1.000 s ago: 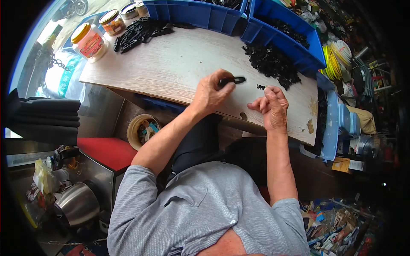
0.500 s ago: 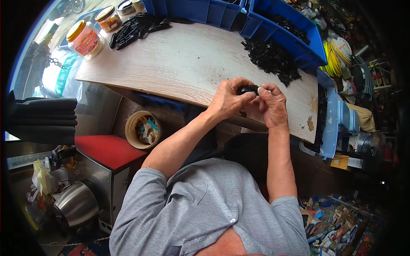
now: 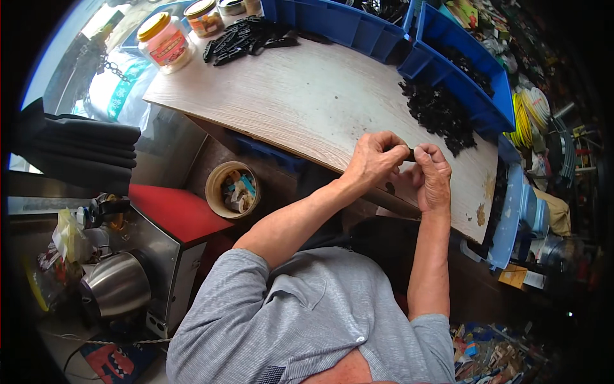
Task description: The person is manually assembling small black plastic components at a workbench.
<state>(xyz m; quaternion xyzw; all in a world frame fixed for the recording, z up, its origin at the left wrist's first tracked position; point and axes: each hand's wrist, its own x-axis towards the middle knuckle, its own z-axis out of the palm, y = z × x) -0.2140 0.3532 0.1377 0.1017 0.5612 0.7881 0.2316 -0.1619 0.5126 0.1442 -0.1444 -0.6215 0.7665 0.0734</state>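
Observation:
Over the table's near edge, my left hand [image 3: 376, 155] and my right hand [image 3: 433, 176] meet with fingers pinched together. A small black piece [image 3: 411, 154] shows between their fingertips, gripped from both sides. Most of it is covered by fingers, so its exact kind cannot be made out. Beyond my hands lies a heap of small black parts [image 3: 438, 118] against a blue bin. Farther left on the table is a pile of long, glossy black pieces [image 3: 249, 40].
Blue plastic bins [image 3: 345, 25] line the far side of the pale wooden table [image 3: 288, 89]. A yellow-lidded jar [image 3: 167, 45] stands at its left end. Below are a waste bucket [image 3: 216, 203], a red-topped cabinet [image 3: 173, 208] and a steel kettle [image 3: 118, 285]. Clutter lies at the right.
The view has swung, so the whole scene sits farther right. The black piece shows less now, with my left fingers closed over more of it. Both hands still hold it.

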